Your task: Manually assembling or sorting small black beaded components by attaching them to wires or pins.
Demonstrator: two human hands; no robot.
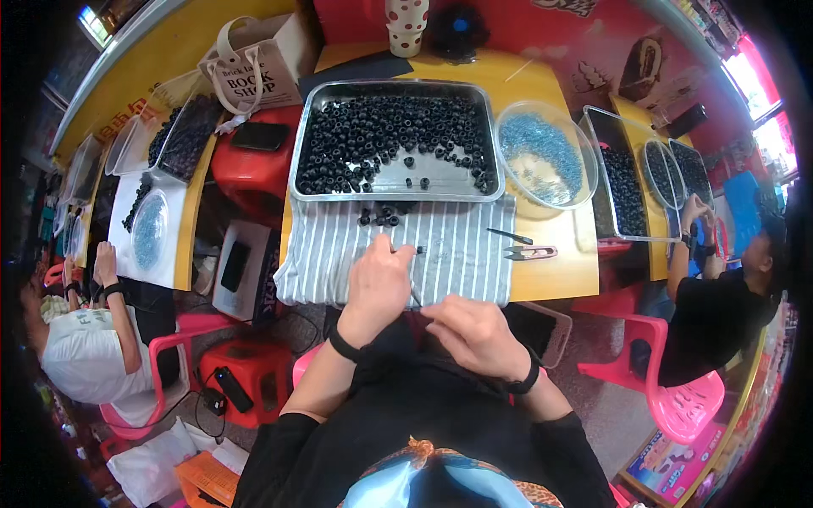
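The left hand (378, 278) sits beside black beads (393, 221) on the striped cloth (470, 271), grip unclear; the right hand (478, 328) pinches its fingers (439, 313) narrow, contents indiscernible. Tugging the cloth could roll beads off the bench (563, 273).

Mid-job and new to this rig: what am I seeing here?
Nothing mechanical here: someone is working bare-handed. The one wide, curved picture comes from a camera on their head, looking down; its left is their left. On the yellow table are a metal tray of black beads, a clear bowl of small blue pieces and a striped cloth. The left hand is over the cloth, near loose beads; the right hand is by the cloth's near edge. I can't tell what, if anything, they pinch.
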